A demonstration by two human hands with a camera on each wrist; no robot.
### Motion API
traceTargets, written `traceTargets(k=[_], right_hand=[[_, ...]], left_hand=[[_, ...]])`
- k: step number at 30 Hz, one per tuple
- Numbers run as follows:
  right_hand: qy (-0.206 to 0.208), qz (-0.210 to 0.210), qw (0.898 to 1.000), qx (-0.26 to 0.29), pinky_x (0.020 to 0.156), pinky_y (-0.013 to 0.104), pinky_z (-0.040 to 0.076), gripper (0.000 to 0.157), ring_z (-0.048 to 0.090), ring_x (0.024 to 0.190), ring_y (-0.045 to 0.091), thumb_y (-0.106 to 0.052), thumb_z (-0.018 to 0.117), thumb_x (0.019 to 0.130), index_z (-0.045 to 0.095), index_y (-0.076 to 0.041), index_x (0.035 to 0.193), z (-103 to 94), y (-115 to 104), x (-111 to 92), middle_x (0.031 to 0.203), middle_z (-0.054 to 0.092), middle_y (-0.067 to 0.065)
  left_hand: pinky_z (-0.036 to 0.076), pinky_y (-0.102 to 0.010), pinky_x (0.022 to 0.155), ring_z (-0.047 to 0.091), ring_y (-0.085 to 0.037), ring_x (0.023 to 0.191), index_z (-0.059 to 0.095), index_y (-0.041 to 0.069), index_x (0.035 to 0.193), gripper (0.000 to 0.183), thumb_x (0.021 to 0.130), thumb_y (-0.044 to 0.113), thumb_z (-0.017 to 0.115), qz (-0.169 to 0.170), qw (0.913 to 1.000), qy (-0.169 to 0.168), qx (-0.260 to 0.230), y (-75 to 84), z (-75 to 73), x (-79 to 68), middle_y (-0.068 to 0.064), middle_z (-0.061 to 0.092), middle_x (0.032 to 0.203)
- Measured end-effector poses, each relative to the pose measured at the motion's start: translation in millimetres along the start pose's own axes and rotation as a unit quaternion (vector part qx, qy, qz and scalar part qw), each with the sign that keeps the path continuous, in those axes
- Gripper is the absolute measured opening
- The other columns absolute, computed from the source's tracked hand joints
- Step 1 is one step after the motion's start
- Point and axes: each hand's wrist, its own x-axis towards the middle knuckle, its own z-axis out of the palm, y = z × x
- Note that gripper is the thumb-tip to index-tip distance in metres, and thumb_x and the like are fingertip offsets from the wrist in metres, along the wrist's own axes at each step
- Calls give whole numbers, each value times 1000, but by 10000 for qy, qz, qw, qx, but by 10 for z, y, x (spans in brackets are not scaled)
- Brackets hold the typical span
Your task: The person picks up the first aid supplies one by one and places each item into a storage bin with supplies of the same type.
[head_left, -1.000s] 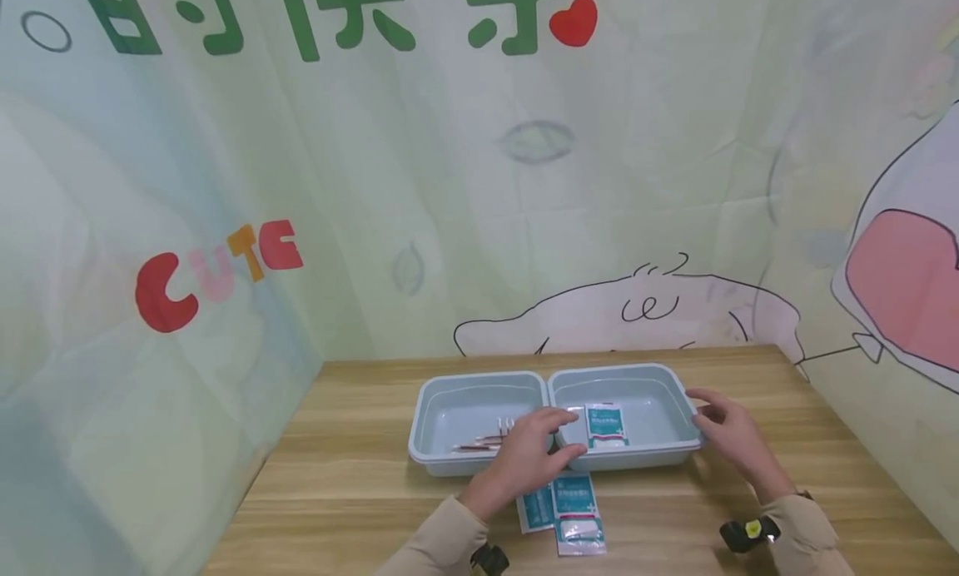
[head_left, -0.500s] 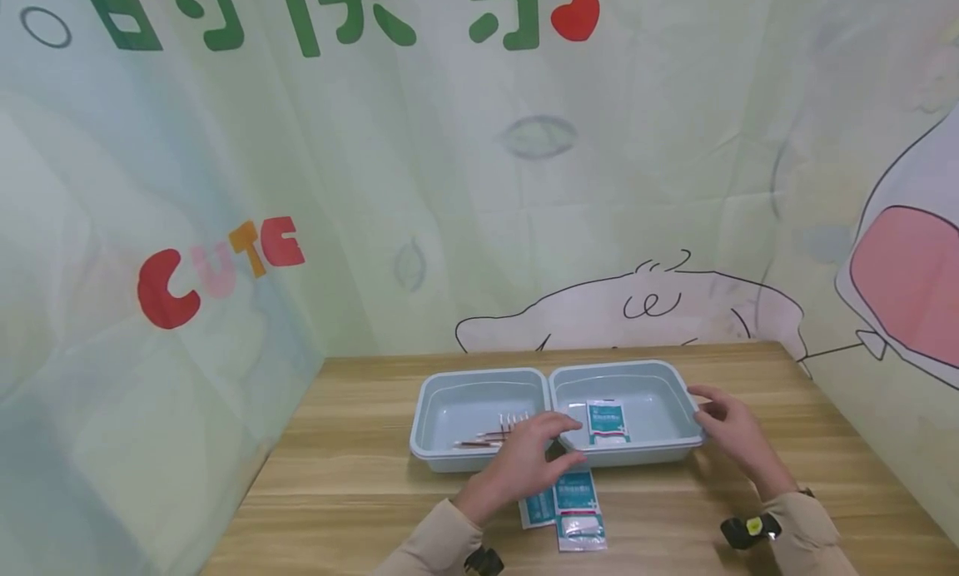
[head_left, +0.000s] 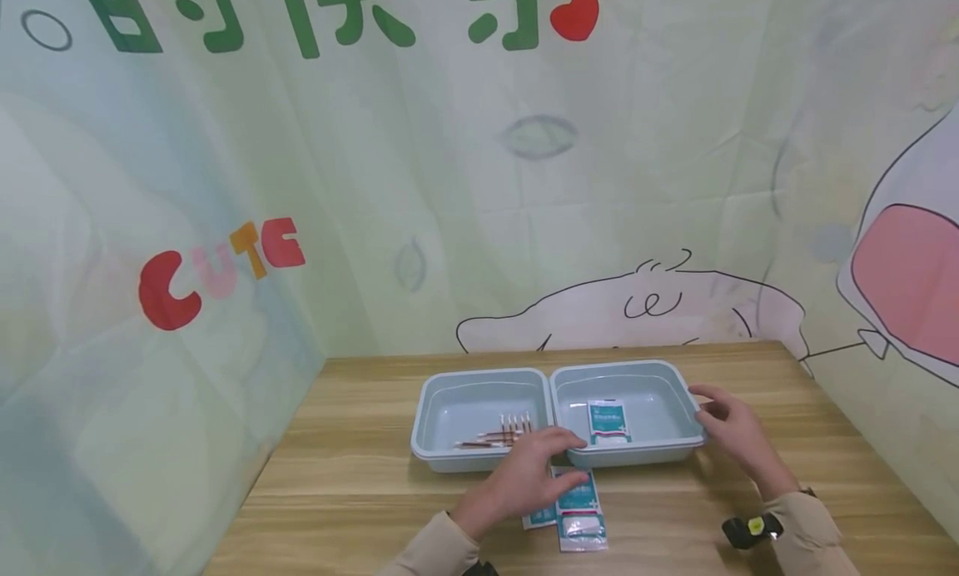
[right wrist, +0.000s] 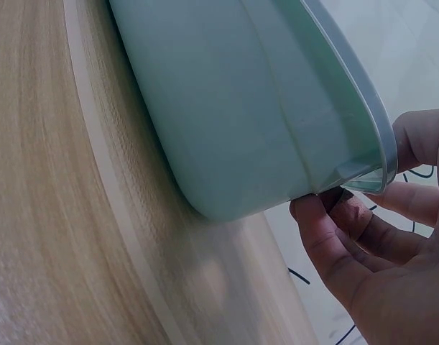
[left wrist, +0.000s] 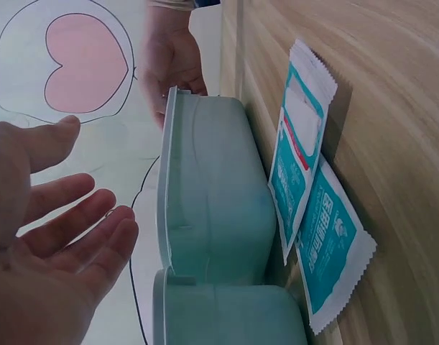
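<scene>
Fingers loosely spread and thumb apart, my left hand [head_left: 524,472] hovers just over the near rim of the right tray, close to its near left corner; the left wrist view shows a gap between fingertips and tray.

From left to right: a pale green printed backdrop [head_left: 352,226] carries the word CUTE in coloured letters [head_left: 170,290]. Next, on a wood-grain table [head_left: 337,476], the left tray [head_left: 449,463], light blue and rectangular, sits toward the far edge. Inside, several brown-stemmed swabs [head_left: 479,444] with white tips lie near its near right corner, some crosswise, others pointing toward the far edge.

Nearer me, two teal-and-white packets lie on the table in front of the trays: the left packet [head_left: 540,518], partly covered by my hand, and the front packet [head_left: 578,511], overlapping it.

Just beside the left tray, the matching right tray [head_left: 644,457] also stands toward the table's far edge, right of the middle. Another flat teal packet [head_left: 607,420] lies inside, near its near left corner. Finally, my right hand [head_left: 734,430], in a beige sleeve [head_left: 802,526], pinches that tray's right end at the rim, fingers curled.
</scene>
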Motion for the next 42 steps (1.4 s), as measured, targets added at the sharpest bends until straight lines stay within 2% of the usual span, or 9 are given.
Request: traceTargets(k=[6,10,15,22,29,37,42], right_hand=[[-47,115,9999,12,82,41,57,46,58,110,42,-12,51,96,45,2,140,13,22,-10,124,57,33],[-94,207,9997,26,85,45,56,47,57,112,43,-14,50,97,44,1,141,13,11,-20,126,56,33],[-34,120,9999,10,86,45,56,47,57,112,43,-13,50,97,44,1,141,14,5,-5,126,56,33],[7,98,9999,-24,84,44,56,46,58,111,42,-12,51,97,45,1,140,15,17,12,124,57,32],[-86,250,9996,-31,86,47,56,47,57,114,44,-15,50,98,43,1,142,12,19,-1,127,55,33],[59,-21,10000,-38,83,42,56,45,58,110,43,-11,50,95,47,2,139,16,12,-5,123,58,33],[106,-60,9999,-75,82,41,56,45,59,109,42,-11,51,95,48,2,138,21,18,-2,122,59,32]], left_hand=[[51,-20,92,60,-6,110,64,16,125,39,91,33,68,-32,9998,-197,-40,2,27,-24,3,65,124],[51,-17,87,60,-3,103,65,16,123,36,91,31,69,52,9997,-221,-33,-9,47,-48,3,66,120],[51,-15,82,59,-1,97,66,15,122,35,91,31,70,120,9997,-198,18,-20,57,-72,2,68,117],[49,-20,93,60,-5,108,66,15,122,37,89,33,71,71,9991,-375,175,-71,131,-103,6,67,120],[49,-17,90,60,-4,104,67,12,120,38,88,30,73,160,9986,-445,246,-95,209,-147,4,68,116],[49,-18,90,60,-5,104,67,12,120,38,88,33,72,254,9973,-500,483,-116,259,-160,4,67,115],[49,-17,89,59,-3,103,67,13,120,39,89,35,71,129,9971,-606,452,-124,279,-158,5,67,116]])
